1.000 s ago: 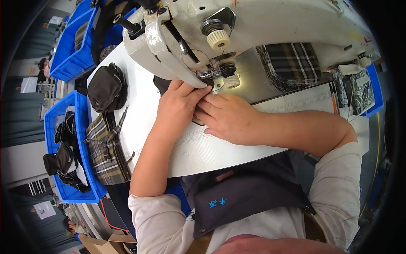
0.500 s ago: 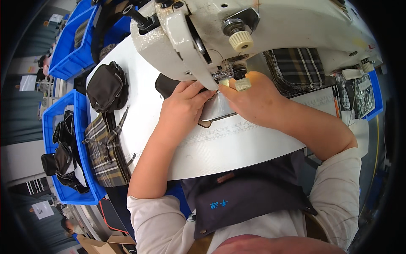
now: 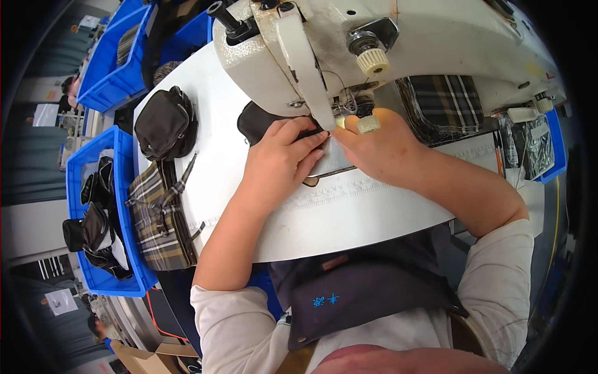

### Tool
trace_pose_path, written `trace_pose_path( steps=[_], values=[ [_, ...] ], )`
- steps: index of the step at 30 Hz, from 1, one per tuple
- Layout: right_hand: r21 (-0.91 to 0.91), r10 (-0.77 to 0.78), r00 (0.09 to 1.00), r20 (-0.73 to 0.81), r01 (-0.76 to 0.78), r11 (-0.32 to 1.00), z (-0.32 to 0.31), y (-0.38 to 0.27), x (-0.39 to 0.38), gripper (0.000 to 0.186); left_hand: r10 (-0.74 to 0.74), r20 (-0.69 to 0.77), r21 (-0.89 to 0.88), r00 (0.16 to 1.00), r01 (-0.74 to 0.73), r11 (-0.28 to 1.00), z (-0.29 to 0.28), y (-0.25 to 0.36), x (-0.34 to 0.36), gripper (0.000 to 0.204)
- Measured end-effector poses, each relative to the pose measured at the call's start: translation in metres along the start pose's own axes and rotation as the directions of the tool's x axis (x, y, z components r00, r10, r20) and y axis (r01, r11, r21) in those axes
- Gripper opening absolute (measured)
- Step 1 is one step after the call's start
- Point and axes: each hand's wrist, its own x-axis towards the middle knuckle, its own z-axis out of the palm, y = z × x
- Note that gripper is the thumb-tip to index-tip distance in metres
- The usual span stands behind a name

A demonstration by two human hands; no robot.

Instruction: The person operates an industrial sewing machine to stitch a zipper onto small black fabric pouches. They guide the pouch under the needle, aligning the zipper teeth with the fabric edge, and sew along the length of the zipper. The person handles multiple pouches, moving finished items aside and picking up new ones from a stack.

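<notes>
A white sewing machine (image 3: 299,68) stands over the pale worktable, its needle area lit. My left hand (image 3: 283,153) presses its fingertips on a dark fabric piece (image 3: 254,122), which lies under the machine head and is partly hidden by it. The left fingers are bent around the fabric's near edge, close to the presser foot. From the other side, my right hand (image 3: 383,146) reaches in beside the needle, behind a cream knob (image 3: 369,124). Its fingers are closed in a pinch near the left fingertips; what lies between them is hidden.
At the left lie a small black pouch (image 3: 165,123) and plaid fabric pieces (image 3: 156,215). Beyond them, a blue bin (image 3: 140,268) holds dark pieces. Stacked plaid panels (image 3: 445,106) rest under the machine arm. Another blue bin (image 3: 556,144) holds plastic packets at right.
The view has shifted a little, so the machine and table sit slightly farther right. My left thumb has moved apart from the index finger; my right hand stays by the needle.
</notes>
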Motion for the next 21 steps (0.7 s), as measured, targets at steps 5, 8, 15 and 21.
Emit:
trace_pose_path(
  steps=[5, 8, 15, 21],
  values=[
    [0.028, 0.031, 0.998, -0.057, -0.029, 0.999, -0.002, -0.007, 0.0, 0.027, -0.243, -0.047, -0.171, 0.969, 0.232, 0.958, 0.011, -0.011, 0.006, 0.013],
    [0.045, 0.017, 0.996, -0.085, -0.013, 0.999, 0.003, -0.008, -0.002, 0.035, -0.346, -0.003, -0.175, 0.938, 0.34, 0.924, 0.013, -0.008, 0.01, 0.015],
    [0.074, 0.0, 0.999, -0.043, 0.003, 0.997, 0.001, -0.01, 0.001, 0.042, -0.391, 0.092, -0.173, 0.916, 0.402, 0.899, 0.008, -0.005, 0.014, 0.016],
    [0.136, -0.035, 0.986, -0.165, 0.058, 0.989, -0.002, -0.009, 0.003, 0.014, -0.466, 0.133, -0.366, 0.874, 0.481, 0.797, 0.016, -0.009, 0.013, 0.015]
  ],
)
